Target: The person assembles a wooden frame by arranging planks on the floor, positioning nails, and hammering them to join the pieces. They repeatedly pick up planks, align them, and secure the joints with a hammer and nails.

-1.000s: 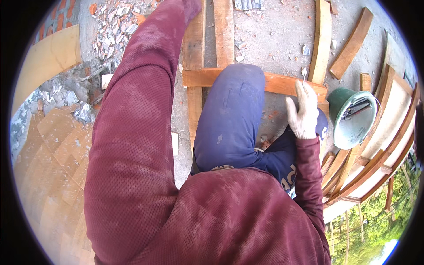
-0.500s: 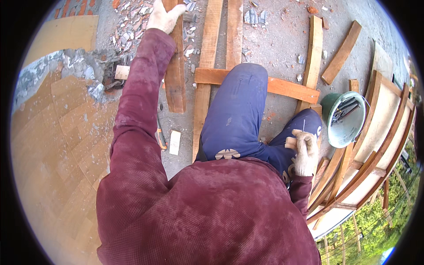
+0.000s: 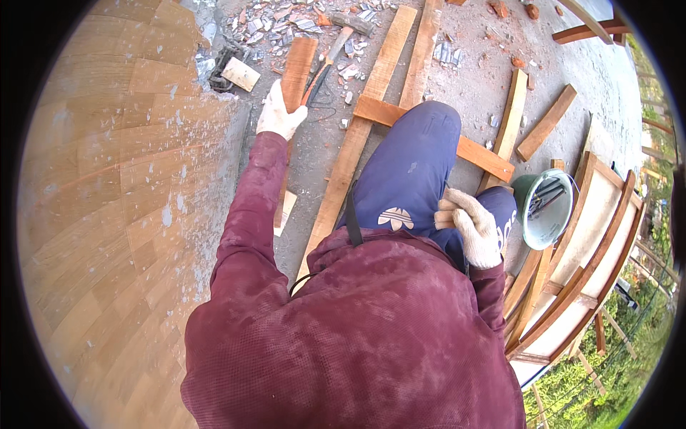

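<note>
My left hand [image 3: 279,114], in a white work glove, grips a wooden board [image 3: 297,63] with the thumb along its right side. The board runs lengthwise beside my left forearm, which hides part of it. By my right thigh, my gloved right hand [image 3: 473,227] is closed, its fingers curled inward. A thin dark tip shows at those fingers, too small to name. Under my raised knee, a short crosspiece [image 3: 471,152] lies across two long planks, the left one [image 3: 382,71] stretching back toward me. A hammer [image 3: 343,41] rests beyond the held board.
A green bucket [image 3: 525,193] with metal tools stands at the right, near a wood-framed panel [image 3: 572,250]. Rubble [image 3: 286,25] litters the far floor. Wood-patterned flooring [image 3: 107,193] spreads along the left. A loose wood piece [image 3: 547,123] lies beyond the bucket.
My left hand has drawn the board nearer to me, uncovering the hammer. The view has turned left. My right hand has moved inward on my thigh; the thin pin that stuck up from it no longer shows.
</note>
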`<state>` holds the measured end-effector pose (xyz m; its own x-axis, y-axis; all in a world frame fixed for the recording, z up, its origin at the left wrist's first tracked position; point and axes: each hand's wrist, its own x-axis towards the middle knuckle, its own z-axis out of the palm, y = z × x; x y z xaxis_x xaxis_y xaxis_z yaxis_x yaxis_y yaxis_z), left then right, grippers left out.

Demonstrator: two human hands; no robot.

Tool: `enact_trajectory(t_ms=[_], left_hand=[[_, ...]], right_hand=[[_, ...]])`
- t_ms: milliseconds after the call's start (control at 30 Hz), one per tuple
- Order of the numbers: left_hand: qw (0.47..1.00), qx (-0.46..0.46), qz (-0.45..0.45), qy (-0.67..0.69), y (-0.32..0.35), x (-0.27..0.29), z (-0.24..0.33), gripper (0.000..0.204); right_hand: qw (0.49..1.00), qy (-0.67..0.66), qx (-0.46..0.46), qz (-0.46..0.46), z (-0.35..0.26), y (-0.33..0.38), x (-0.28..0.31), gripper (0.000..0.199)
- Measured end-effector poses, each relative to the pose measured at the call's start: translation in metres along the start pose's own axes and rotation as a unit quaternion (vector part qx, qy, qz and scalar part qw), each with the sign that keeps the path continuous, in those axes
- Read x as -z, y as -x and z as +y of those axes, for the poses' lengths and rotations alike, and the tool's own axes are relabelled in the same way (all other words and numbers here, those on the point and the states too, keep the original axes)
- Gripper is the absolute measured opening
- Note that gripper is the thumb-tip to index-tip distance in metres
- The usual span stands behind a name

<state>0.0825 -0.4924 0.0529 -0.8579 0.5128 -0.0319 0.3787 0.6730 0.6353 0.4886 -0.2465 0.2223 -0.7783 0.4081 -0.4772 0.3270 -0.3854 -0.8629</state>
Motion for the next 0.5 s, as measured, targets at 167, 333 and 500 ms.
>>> enact_trajectory(t_ms=[167, 333, 500], left_hand=[[0.960, -0.061, 0.117, -0.246, -0.007, 0.040, 0.052, 0.097], [0.869, -0.165, -0.349, 0.309, 0.047, 0.024, 0.236, 0.050], [0.812, -0.188, -0.475, 0.283, 0.104, -0.002, 0.296, 0.023]], right_hand=[[0.996, -0.073, 0.049, -0.001, -0.002, 0.005, -0.005, 0.042], [0.993, -0.108, 0.043, 0.011, -0.035, -0.005, -0.011, 0.034], [0.988, -0.116, 0.103, -0.004, -0.038, 0.022, -0.011, 0.030]])
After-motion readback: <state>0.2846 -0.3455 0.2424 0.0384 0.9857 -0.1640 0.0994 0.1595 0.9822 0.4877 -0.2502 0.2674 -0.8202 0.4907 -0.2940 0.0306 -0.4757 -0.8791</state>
